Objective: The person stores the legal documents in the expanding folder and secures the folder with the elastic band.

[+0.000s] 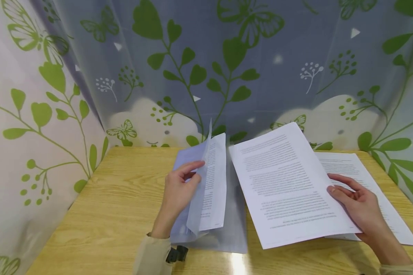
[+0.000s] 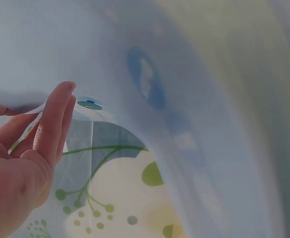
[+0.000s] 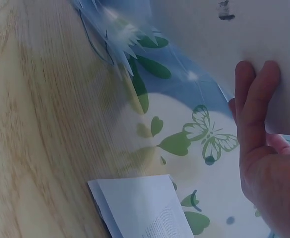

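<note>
A translucent plastic folder (image 1: 234, 231) lies on the table with its cover raised at the left. Printed sheets (image 1: 216, 179) show inside it. My left hand (image 1: 179, 187) pinches the folder's raised plastic leaf between thumb and fingers; in the left wrist view the plastic bends over that hand (image 2: 26, 173). To the right of the folder, my right hand (image 1: 363, 206) grips a printed paper (image 1: 282, 191) by its right edge, thumb on the printed face. The fingers behind it show in the right wrist view. Whether this is one sheet or several, I cannot tell.
More printed paper (image 1: 390, 219) lies on the wooden table (image 1: 124, 202) at the right, partly under the held paper. A patterned curtain (image 1: 282, 72) with leaves and butterflies rises behind the table's back edge and along both sides.
</note>
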A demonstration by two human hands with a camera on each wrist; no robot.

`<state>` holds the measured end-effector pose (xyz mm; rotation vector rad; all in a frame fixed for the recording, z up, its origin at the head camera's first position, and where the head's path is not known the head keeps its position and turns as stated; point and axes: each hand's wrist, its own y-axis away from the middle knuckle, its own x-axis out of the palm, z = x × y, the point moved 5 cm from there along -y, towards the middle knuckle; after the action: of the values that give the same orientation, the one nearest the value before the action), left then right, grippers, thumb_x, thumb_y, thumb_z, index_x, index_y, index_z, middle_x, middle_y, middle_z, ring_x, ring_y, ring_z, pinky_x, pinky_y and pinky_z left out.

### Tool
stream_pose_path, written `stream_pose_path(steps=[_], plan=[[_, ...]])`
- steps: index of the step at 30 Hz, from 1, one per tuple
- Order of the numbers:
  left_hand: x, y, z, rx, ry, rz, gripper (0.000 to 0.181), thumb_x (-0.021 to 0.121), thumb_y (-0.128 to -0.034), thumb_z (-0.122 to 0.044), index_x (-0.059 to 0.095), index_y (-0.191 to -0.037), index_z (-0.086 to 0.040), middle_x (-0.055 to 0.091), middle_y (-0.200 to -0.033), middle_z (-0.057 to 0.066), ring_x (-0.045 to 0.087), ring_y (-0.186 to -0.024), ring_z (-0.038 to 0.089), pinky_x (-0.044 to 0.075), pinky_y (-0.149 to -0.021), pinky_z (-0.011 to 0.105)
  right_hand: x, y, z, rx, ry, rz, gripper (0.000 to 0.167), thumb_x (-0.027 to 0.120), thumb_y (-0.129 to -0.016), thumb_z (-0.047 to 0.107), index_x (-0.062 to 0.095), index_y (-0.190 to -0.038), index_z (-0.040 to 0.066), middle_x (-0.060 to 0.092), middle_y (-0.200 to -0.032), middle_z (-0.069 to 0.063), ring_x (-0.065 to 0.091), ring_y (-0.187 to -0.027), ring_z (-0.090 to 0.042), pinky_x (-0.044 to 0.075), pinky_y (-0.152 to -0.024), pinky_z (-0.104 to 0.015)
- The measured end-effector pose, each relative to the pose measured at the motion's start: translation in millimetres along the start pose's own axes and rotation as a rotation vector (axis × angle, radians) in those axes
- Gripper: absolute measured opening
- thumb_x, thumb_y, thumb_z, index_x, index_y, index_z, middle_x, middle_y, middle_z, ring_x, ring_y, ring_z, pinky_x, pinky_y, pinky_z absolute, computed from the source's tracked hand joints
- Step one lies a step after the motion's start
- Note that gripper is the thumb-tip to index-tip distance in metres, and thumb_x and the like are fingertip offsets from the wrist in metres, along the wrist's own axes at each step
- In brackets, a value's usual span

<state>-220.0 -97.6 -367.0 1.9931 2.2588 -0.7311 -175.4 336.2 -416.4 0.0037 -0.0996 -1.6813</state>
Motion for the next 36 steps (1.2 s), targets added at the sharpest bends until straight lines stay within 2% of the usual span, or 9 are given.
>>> stream_pose_path(steps=[5,9,17,26,36], plan=[[-0.1,-0.3,0.4,0.011,-0.007,-0.004,0.035,0.061,-0.0881,-0.002,0.079,-0.116,-0.012,0.075,-0.123,0.005,0.074,-0.090,0.020,0.054,-0.073,0.023,4.3,-1.2,0.8,0.008,0.025,-0.010,0.035,0.069,-0.098,0.018,0.067,-0.128,0.034,0.076,-0.090,0.016,0.073,-0.069,-0.007,0.058,-0.055,-0.028],[1.5,-0.2,-0.1,0.013,0.007,0.007,0.034,0.061,-0.0883,-0.001,0.079,-0.116,-0.011,0.075,-0.123,0.006,0.074,-0.090,0.020,0.054,-0.071,0.021,6.9,-1.7,1.2,0.020,0.036,-0.030,0.034,0.070,-0.097,0.020,0.066,-0.127,0.035,0.075,-0.090,0.016,0.073,-0.070,-0.008,0.059,-0.056,-0.028],[1.4,-1.4,-0.5,-0.008,0.004,0.007,0.035,0.061,-0.0891,-0.003,0.078,-0.118,-0.013,0.074,-0.126,0.004,0.074,-0.091,0.020,0.052,-0.070,0.019,19.1,-2.0,3.9,-0.020,0.030,-0.044,0.035,0.072,-0.096,0.019,0.068,-0.128,0.031,0.076,-0.087,0.015,0.073,-0.066,-0.008,0.058,-0.054,-0.027],[0.5,2.6,3.2,0.003,0.003,0.006,0.034,0.062,-0.0884,0.000,0.079,-0.116,-0.011,0.075,-0.123,0.005,0.075,-0.091,0.020,0.055,-0.079,0.019,32.2,1.0,-1.1,0.006,0.084,-0.085,0.040,0.073,-0.095,0.024,0.065,-0.133,0.029,0.074,-0.086,0.017,0.072,-0.067,-0.007,0.059,-0.056,-0.027],[3.1,-0.7,1.3,0.013,-0.013,0.000,0.035,0.062,-0.0876,0.000,0.079,-0.116,-0.012,0.075,-0.123,0.005,0.073,-0.089,0.019,0.052,-0.071,0.018,43.6,0.7,3.1,-0.037,0.169,-0.172,0.038,0.071,-0.096,0.022,0.064,-0.134,0.026,0.072,-0.087,0.020,0.070,-0.068,-0.003,0.058,-0.058,-0.022]])
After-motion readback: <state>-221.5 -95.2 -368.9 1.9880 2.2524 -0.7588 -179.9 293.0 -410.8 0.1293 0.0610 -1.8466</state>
